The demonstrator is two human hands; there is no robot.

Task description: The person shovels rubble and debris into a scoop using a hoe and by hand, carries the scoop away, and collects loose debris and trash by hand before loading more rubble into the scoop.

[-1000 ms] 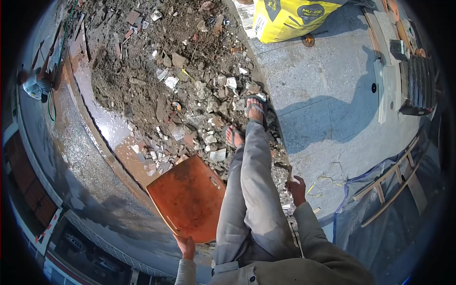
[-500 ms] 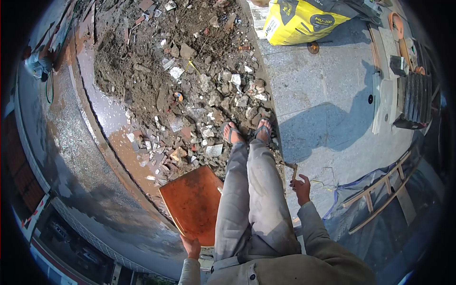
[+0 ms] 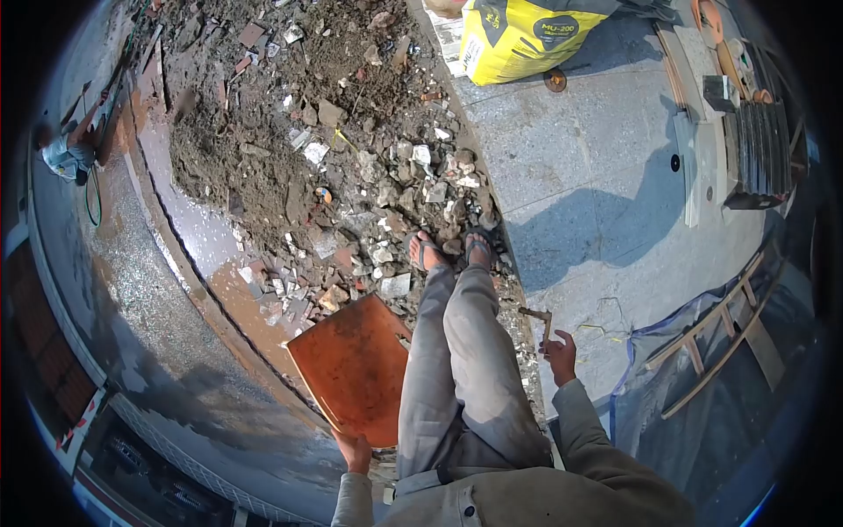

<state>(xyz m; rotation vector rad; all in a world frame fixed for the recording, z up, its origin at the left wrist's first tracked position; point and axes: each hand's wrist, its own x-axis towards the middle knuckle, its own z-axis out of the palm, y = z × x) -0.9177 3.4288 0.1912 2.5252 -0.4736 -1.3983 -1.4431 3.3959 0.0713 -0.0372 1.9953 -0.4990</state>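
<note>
My left hand (image 3: 354, 451) grips the lower left edge of a reddish-brown board (image 3: 356, 369), which has dark stains and a curved lower end. The board leans beside my left leg at the edge of the rubble. On the other side, my right hand (image 3: 560, 357) is closed round a small L-shaped tool, hammer-like in outline (image 3: 547, 328). Its short bent end points left, over the border between rubble and paving. The exact kind cannot be made out. My feet (image 3: 425, 252) in flip-flops stand on broken stones.
A heap of soil and rubble (image 3: 263, 149) spreads ahead of me. A yellow cement-type bag (image 3: 518, 39) stands on the grey paving (image 3: 562, 149). At right are stacked dark tiles (image 3: 760, 154) and a wooden ladder-like frame (image 3: 707, 338) on plastic sheeting. Far left, a person (image 3: 70, 149) crouches near a green hose.
The view has turned slightly, so the bag and rubble sit further left. Both hands keep their holds, and the tool looks a little more upright.
</note>
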